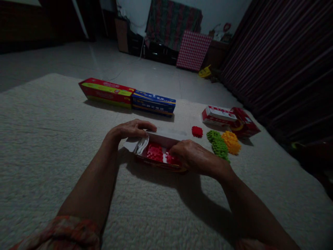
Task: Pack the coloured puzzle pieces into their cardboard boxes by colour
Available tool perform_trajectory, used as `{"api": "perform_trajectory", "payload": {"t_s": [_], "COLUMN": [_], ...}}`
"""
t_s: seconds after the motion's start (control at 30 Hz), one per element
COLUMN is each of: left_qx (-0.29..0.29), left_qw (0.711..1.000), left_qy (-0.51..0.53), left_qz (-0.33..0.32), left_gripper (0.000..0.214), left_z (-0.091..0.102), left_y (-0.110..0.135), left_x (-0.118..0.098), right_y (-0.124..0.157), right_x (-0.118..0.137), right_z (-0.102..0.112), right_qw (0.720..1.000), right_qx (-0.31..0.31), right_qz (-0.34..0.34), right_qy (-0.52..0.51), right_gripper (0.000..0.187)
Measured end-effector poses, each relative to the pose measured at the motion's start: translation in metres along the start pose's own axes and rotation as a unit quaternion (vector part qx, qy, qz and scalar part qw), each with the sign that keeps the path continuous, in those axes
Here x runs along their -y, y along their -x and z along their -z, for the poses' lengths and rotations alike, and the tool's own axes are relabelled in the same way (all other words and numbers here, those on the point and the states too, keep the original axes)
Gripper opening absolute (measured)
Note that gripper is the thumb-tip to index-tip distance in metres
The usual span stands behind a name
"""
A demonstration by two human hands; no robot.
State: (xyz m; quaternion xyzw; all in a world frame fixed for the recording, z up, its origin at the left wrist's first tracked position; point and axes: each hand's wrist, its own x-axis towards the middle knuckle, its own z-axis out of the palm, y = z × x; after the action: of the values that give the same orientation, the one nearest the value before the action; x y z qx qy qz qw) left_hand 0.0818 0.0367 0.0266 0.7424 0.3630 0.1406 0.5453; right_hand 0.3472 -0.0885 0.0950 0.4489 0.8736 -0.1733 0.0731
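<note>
Open box [158, 154], set flat on the pale mat [52, 139], mid-view and close to the body. Packed with red blocks [155, 152]; white flap [142, 144] turned back at its left end. Steadied from both ends, hands apart with the box between: left hand [130, 130] curled over the far left rim, right hand [192, 157] bent over the right end. Fingertips hidden there, so could not tell whether pinched on a piece or merely pressed.

Probably best handled level, rim pinned by the left hand, blocks touched lightly, since the card walls looked thin.

Counted: one open box; three loose clusters just to its right, red cluster [197, 131], green cluster [218, 144] and yellow cluster [231, 142], the last two touching; four closed boxes farther off: long red box [106, 92] end to end with blue box [153, 102], white box [217, 116] beside dark red box [246, 123].
</note>
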Motion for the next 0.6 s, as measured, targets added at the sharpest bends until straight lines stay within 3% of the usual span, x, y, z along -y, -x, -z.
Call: {"api": "perform_trajectory", "payload": {"t_s": [0.23, 0.6], "left_qx": [0.009, 0.008], "left_qw": [1.0, 1.0], "left_qy": [0.007, 0.011], "left_qz": [0.003, 0.003], "left_gripper": [0.057, 0.059], "left_z": [0.0, 0.0], "left_y": [0.0, 0.0], "left_x": [0.001, 0.002], "right_y": [-0.025, -0.026], "right_x": [0.009, 0.016], "right_z": [-0.009, -0.014], "right_qw": [0.996, 0.995], "right_qx": [-0.021, -0.013], "right_qz": [0.079, 0.091], "right_qy": [-0.034, -0.046], "right_gripper": [0.021, 0.017]}}
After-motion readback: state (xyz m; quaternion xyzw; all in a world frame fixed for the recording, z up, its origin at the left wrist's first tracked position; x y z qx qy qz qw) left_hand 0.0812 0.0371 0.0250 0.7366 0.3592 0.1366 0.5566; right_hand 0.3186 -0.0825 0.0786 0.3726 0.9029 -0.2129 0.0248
